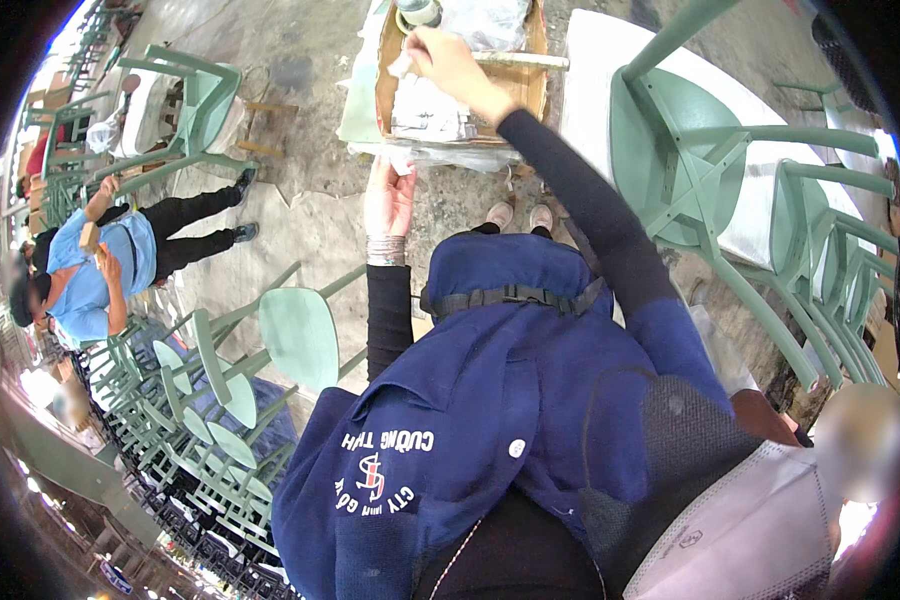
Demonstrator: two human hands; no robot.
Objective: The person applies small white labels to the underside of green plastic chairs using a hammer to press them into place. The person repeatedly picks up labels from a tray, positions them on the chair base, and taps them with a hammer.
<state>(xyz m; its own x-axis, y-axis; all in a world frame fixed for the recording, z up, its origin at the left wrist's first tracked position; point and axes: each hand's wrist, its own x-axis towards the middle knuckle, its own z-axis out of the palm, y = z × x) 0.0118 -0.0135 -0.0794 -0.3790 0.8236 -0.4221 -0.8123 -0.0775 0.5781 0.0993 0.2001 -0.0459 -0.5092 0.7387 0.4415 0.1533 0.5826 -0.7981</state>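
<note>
My right hand point(455, 72) reaches over a shallow cardboard box point(537, 95) and pinches a small crumpled white piece point(401, 65), paper or cloth. A stack of white folded sheets point(430, 112) lies below it in the box. Just outside the near edge of the box, palm up, is my left hand point(389, 200). Its fingers are closed on another white piece point(400, 160), whose kind I cannot make out. At the box's far end stand a round container point(420, 12) and a clear plastic bag point(485, 24). A pale stick point(525, 61) lies across the box.
On the right, a green chair point(675, 160) rests tilted over a white-covered surface point(588, 110), with more green chairs beyond. Rows of green chairs point(298, 338) fill the lower left. A co-worker in a blue shirt point(80, 275) handles a block near another chair point(205, 105).
</note>
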